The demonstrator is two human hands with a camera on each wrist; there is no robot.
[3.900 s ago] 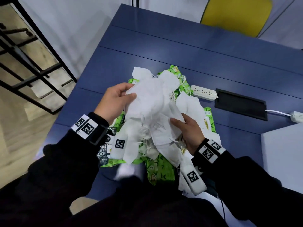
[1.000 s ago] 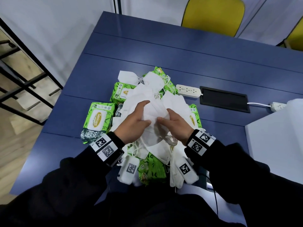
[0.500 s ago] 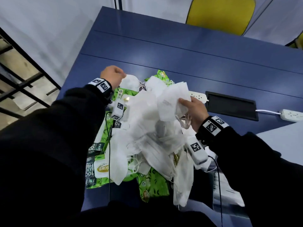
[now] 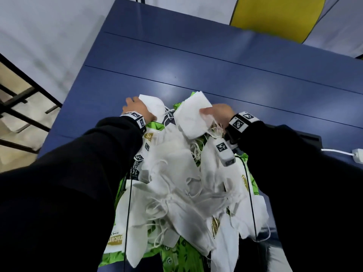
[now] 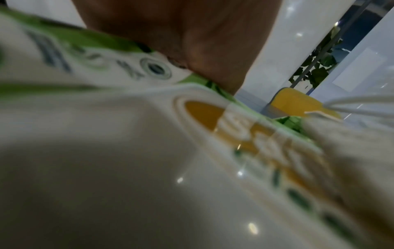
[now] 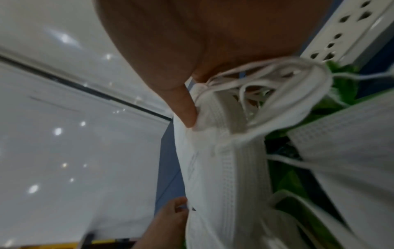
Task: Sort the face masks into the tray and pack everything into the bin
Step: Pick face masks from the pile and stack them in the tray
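Observation:
A heap of white face masks with tangled ear loops lies on green wet-wipe packs on the blue table. At the heap's far end my right hand pinches a stack of folded masks; in the right wrist view the thumb presses this stack and its loops. My left hand is at the far left of the heap and grips a single white mask. The left wrist view is blurred, with a wipe pack right under the palm. No tray or bin is in view.
A white power strip lies just beyond my right hand, and a white plug with its cable is at the right edge. A yellow chair stands behind the table. A black metal frame stands to the left.
Both hands have moved to the far end of the heap. The right hand has shifted right with its stack of masks, and the left hand has come down onto a single mask.

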